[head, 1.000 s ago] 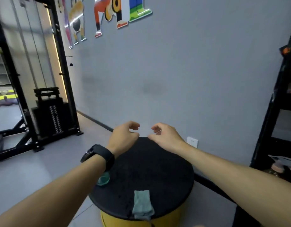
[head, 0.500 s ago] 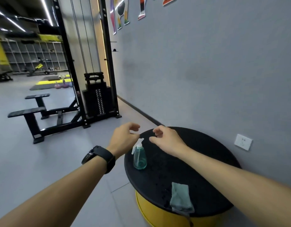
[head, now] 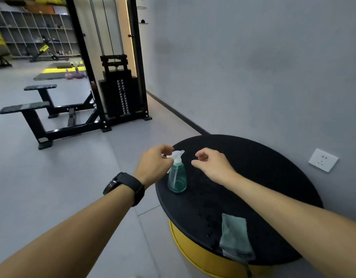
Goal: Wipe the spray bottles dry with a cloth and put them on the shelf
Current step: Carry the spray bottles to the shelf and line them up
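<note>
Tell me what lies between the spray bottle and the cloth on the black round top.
Nothing: the head view shows only bare black top between spray bottle and cloth.

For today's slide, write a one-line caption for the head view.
Both hands, left and right, flank a teal spray bottle on a round black-topped stand; green cloth lies nearby.

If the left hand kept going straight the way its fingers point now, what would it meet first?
Probably the spray bottle: the left hand sits right beside its white trigger head, fingers curled toward it. Whether they already touch is unclear from this view.
</note>
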A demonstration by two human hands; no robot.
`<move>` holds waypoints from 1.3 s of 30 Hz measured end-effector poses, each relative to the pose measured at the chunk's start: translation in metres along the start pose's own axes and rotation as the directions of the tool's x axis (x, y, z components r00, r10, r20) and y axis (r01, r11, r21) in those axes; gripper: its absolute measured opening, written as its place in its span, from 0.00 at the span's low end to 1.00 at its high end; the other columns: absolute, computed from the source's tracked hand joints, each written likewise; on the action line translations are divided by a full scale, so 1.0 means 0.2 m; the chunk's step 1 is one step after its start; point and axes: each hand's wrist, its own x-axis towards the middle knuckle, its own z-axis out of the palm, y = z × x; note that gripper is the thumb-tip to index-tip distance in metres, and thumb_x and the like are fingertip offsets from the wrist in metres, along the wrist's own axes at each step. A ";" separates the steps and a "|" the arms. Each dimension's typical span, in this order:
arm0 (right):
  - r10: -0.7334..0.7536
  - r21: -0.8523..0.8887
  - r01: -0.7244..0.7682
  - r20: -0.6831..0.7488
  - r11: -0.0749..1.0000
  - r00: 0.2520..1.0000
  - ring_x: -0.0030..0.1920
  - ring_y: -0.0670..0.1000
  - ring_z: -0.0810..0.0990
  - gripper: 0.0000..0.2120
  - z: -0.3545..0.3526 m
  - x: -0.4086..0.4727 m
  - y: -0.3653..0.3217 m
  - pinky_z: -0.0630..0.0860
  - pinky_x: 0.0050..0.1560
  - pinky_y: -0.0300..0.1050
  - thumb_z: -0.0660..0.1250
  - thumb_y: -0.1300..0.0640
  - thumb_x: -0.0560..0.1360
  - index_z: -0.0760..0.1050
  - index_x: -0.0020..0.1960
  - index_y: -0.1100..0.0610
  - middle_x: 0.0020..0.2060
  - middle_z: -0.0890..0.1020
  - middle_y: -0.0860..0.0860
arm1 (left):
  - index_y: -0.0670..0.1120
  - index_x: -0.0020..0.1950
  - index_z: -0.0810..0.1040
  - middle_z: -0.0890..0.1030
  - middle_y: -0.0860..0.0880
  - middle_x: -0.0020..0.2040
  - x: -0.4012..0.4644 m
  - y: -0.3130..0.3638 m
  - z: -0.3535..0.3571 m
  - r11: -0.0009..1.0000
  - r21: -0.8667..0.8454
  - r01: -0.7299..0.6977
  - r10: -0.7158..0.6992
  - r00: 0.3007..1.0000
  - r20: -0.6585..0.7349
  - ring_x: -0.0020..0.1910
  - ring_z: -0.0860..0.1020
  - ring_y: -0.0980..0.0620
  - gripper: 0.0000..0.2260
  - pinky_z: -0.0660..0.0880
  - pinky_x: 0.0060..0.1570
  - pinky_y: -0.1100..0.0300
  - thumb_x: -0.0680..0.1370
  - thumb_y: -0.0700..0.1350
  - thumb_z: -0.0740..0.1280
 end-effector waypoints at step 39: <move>-0.032 0.073 0.034 -0.033 0.997 0.999 0.47 0.48 0.81 0.11 0.08 0.26 0.00 0.79 0.50 0.52 0.68 0.48 0.74 0.79 0.53 0.52 0.46 0.82 0.48 | 0.47 0.68 0.75 0.79 0.52 0.65 0.27 -0.12 0.03 0.999 0.048 0.022 -0.023 0.999 0.023 0.59 0.78 0.52 0.18 0.70 0.55 0.62 0.79 0.39 0.63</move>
